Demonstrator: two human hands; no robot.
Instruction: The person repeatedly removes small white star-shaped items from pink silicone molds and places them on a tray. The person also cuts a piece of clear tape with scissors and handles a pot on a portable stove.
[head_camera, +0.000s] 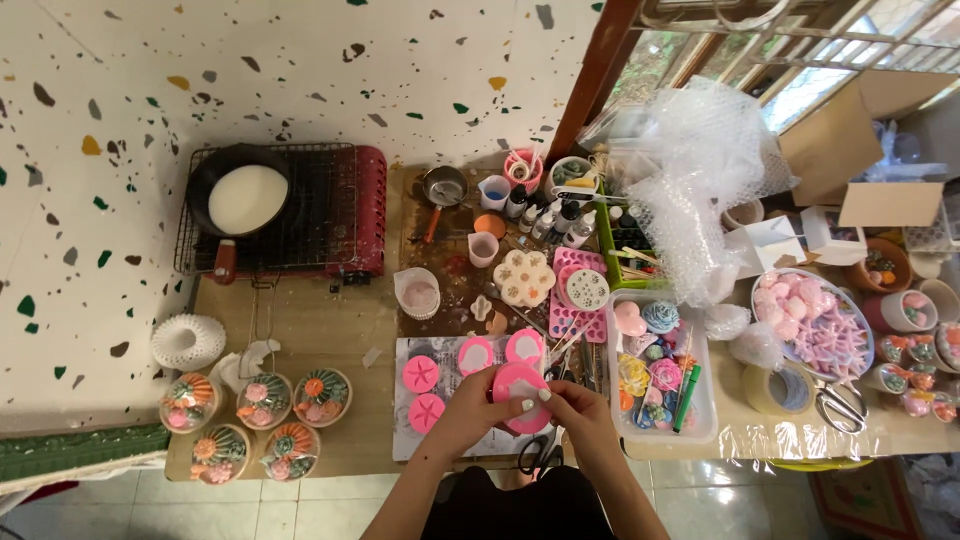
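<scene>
Both my hands hold one round pink silicone mould above the front of the wooden table. My left hand grips its left side and my right hand grips its right edge, fingertips meeting on the mould. Under and beside it lie more round pink moulds with star and shell shapes on a sheet of paper. Black scissors lie just below my hands at the table's edge.
A black pan of white liquid sits on a red portable stove at the back left. Several bowls of coloured shapes stand front left. A clear tray of decorations, bubble wrap, tape roll and a plate of pink pieces fill the right.
</scene>
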